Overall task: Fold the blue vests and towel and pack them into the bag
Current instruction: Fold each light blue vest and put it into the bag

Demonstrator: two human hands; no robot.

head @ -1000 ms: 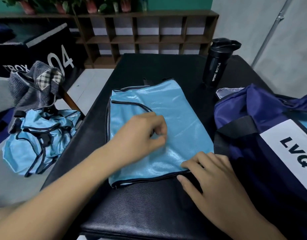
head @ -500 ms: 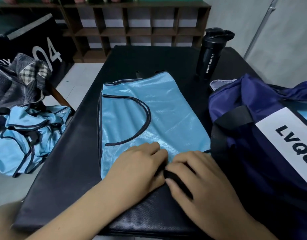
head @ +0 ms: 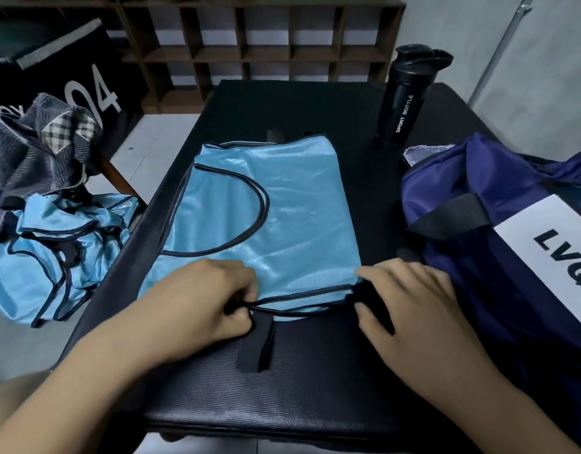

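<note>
Vest (head: 276,204) in left hand (head: 200,303), right hand (head: 413,306)

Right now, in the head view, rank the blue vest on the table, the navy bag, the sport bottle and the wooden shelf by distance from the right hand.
1. blue vest: gripped by the right hand.
2. navy bag: just to its right.
3. sport bottle: far right on the table.
4. wooden shelf: behind the table.
</note>
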